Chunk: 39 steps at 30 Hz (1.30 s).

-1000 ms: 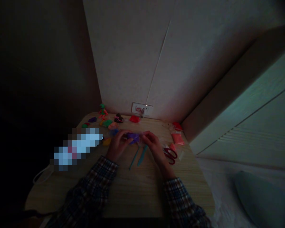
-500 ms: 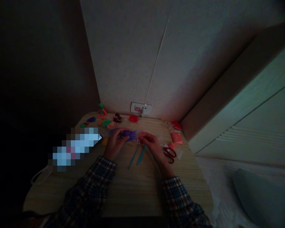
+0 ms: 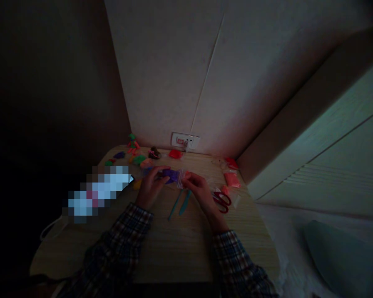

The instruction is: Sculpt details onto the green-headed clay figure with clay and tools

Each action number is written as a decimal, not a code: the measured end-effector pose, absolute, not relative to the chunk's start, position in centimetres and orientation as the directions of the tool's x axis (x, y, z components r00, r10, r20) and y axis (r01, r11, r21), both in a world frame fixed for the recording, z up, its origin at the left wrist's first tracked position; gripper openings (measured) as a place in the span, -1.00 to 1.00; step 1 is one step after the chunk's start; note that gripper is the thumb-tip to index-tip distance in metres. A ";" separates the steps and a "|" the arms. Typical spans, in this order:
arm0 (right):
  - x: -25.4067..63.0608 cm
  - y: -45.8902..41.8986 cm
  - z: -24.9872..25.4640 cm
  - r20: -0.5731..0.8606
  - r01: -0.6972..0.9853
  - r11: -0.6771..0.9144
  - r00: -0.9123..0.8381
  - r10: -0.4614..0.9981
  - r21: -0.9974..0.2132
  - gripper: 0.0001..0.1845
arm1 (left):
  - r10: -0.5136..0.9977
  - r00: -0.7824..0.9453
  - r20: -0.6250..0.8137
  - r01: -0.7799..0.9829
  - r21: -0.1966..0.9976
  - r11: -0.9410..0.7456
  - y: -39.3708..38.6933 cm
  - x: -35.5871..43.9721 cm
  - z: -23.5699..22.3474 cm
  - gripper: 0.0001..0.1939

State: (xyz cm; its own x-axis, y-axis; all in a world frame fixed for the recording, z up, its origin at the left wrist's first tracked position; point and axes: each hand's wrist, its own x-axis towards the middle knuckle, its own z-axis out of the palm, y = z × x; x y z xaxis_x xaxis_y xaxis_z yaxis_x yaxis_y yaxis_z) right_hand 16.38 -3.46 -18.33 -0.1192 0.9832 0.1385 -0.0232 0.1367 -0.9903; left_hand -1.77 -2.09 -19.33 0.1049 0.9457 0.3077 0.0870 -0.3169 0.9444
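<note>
Over the middle of the small wooden table (image 3: pixel 174 248), my left hand (image 3: pixel 151 187) grips a clear zip bag of purple modelling clay (image 3: pixel 171 176) between thumb and fingers. My right hand (image 3: pixel 199 187) pinches the right end of the same bag, where its clear zip edge shows. A bit of orange-pink lies by the right fingertips; whether they hold it I cannot tell. Just below the bag, two teal modelling tools (image 3: pixel 184 203) rest on the wood. Red-handled scissors (image 3: pixel 222 203) lie to the right of my right wrist.
A bright, blurred-out phone (image 3: pixel 102 192) lies at left with a white cable. Along the back are a green-and-orange clay figure (image 3: pixel 132 144), a brown clay piece (image 3: pixel 154 153) and a red clay packet (image 3: pixel 175 154). A pink clay packet (image 3: pixel 232 179) sits at right. A wall socket (image 3: pixel 185 141) is behind.
Almost nothing differs. Both hands stay on the purple bag, whose clear zip edge has tilted slightly and shows a little more plainly.
</note>
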 end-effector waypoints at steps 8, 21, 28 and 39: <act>16.4 -3.5 -19.1 0.205 0.071 0.210 -0.077 0.976 -0.975 -0.82 | 0.788 0.136 0.600 0.407 0.692 -0.597 -2.3 -1.7 -19.1 -0.68; 16.0 -3.7 -19.2 0.283 0.193 0.271 0.034 0.959 -0.943 -0.82 | 0.729 0.020 0.684 0.549 0.602 -0.579 -3.4 -1.3 -18.4 -0.74; 15.5 -3.9 -19.4 0.344 0.278 0.329 0.007 0.939 -0.903 -0.85 | 0.849 0.185 0.495 0.318 0.787 -0.528 -3.2 -0.9 -18.5 -0.88; 15.1 -4.1 -19.6 0.514 0.660 0.472 -0.148 0.845 -0.585 -0.86 | 0.926 0.178 0.334 0.155 0.920 -0.361 -2.9 -0.7 -19.2 -0.82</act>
